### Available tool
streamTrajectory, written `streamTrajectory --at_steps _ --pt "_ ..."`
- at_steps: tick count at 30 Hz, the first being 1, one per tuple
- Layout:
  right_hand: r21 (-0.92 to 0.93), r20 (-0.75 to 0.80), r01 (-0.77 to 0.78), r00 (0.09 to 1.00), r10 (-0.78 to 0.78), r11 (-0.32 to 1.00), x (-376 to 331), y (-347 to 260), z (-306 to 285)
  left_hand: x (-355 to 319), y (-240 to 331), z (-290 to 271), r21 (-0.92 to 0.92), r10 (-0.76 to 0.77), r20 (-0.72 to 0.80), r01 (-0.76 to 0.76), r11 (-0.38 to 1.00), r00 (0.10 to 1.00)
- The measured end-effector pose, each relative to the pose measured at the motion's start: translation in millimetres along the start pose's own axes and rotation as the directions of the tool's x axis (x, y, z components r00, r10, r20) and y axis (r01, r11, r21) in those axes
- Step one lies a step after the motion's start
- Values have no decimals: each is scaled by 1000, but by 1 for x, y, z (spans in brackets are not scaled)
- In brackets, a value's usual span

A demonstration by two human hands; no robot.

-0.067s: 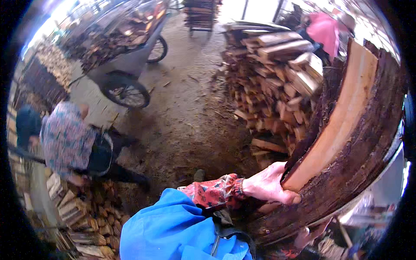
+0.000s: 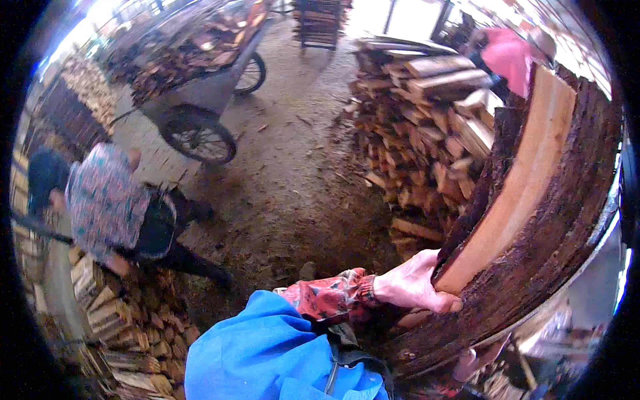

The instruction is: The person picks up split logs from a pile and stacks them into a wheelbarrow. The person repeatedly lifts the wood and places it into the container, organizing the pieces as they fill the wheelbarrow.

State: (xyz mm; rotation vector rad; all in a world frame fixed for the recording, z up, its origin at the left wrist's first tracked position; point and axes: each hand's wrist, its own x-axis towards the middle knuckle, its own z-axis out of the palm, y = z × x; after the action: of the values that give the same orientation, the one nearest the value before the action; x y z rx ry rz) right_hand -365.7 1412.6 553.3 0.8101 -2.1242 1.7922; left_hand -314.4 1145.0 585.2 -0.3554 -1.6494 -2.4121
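Bark-edged slab (image 2: 527, 200) rests in left hand (image 2: 415, 283).

no packages, labels, signs or screens in view.

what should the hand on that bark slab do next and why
Probably slide the left hand a little further up the slab before moving it. The hand grips only the lower end, the long bark-edged piece rises well above it, and the firewood stack stands close beside it. The right hand shows only dimly below.
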Motion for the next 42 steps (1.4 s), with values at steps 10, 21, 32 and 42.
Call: streamTrajectory --at_steps 10,21,32,42 --pt "261 386 -46 921 -61 964 66 28 -68 -19 -14 100 113 141 -421 -102 988 896" --pt "346 663 -205 744 -84 916 159 153 -20 30 -77 97 306 270 -734 -51 950 623" --pt "374 806 -347 580 -117 860 185 102 58 -1 -38 81 304 363 -826 -201 931 430" --pt "496 724 -331 669 -171 803 171 103 69 -14 -26 77 377 371 -793 -88 922 484"
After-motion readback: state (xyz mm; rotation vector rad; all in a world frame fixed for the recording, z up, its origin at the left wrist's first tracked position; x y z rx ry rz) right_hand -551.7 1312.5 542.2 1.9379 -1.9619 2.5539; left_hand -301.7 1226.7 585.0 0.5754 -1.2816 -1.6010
